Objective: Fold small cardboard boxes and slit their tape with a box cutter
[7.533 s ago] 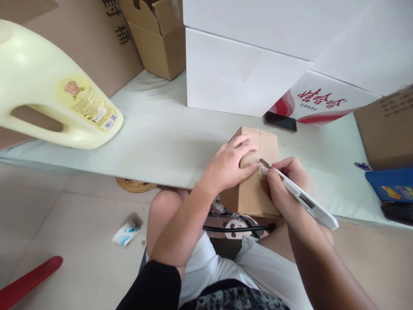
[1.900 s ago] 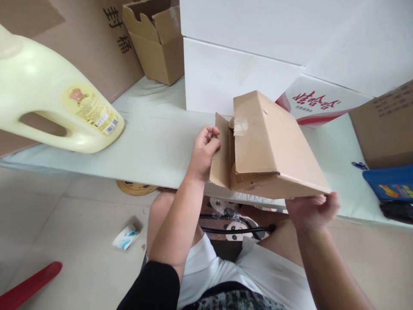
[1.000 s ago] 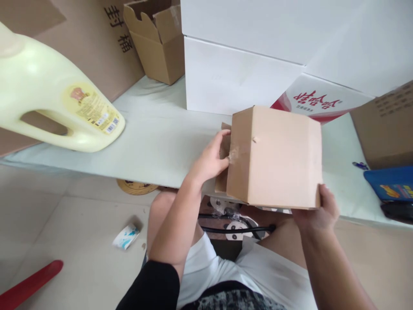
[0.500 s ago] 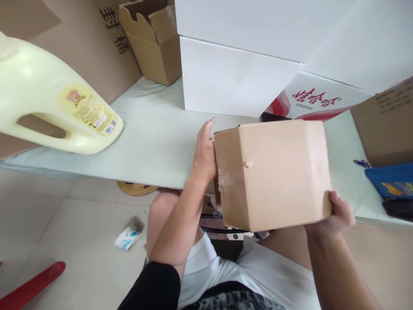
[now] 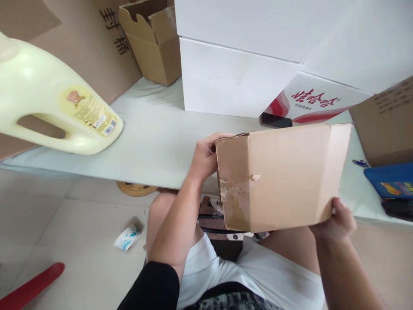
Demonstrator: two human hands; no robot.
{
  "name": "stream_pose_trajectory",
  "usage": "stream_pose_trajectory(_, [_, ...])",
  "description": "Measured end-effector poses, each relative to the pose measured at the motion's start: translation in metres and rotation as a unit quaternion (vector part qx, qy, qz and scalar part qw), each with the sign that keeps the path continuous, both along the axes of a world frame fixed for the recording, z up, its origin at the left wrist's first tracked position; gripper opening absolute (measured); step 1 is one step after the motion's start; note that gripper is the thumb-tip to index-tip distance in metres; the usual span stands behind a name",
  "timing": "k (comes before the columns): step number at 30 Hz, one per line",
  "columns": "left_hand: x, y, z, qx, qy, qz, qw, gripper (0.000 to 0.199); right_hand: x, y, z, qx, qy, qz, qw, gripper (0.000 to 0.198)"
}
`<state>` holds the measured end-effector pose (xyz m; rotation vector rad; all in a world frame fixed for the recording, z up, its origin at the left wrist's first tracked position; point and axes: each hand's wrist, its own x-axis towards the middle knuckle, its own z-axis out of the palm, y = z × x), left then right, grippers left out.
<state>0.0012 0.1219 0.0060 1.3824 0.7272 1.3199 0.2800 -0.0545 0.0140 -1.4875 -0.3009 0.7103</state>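
Observation:
A brown cardboard box (image 5: 290, 176), looking partly flattened, is held up over my lap at the table's near edge. Its left panel carries torn clear tape, and a small scrap of card sticks out near the fold. My left hand (image 5: 206, 157) grips the upper left edge, its fingertips hidden behind the panel. At the lower right corner, my right hand (image 5: 338, 219) clasps the card with the thumb on the front face and the other fingers underneath.
On the pale cloth-covered table (image 5: 151, 137) stand a yellow jug (image 5: 74, 107), an open carton (image 5: 155, 47) and white boxes (image 5: 235, 77). A phone (image 5: 275, 120) lies behind the box. Blue pouch (image 5: 390, 181) at right; small packet (image 5: 127, 237) on the floor.
The box has become flatter and wider, its right edge shifting right. My left hand has gone from extended fingers beside the box to gripping its upper left edge. The phone shows more.

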Motion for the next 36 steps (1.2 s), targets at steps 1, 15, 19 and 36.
stream_pose_trajectory(1, [0.0, -0.001, 0.002, -0.029, -0.013, -0.008, 0.999, 0.019, 0.004, -0.002, -0.001, -0.018, 0.009, 0.014, 1.0, 0.036])
stream_pose_trajectory(15, [-0.003, -0.006, 0.01, -0.099, 0.021, -0.199, 0.975, 0.029, 0.028, 0.007, 0.029, -0.089, 0.042, 0.107, 0.989, 0.056])
stream_pose_trajectory(19, [-0.004, -0.008, 0.013, -0.097, 0.02, -0.189, 0.977, 0.025, 0.028, 0.006, 0.021, -0.076, 0.049, 0.092, 0.992, 0.053])
stream_pose_trajectory(36, [0.0, -0.007, 0.007, -0.146, -0.025, -0.114, 0.982, 0.023, 0.015, 0.023, 0.037, 0.151, 0.075, -0.001, 0.986, 0.023])
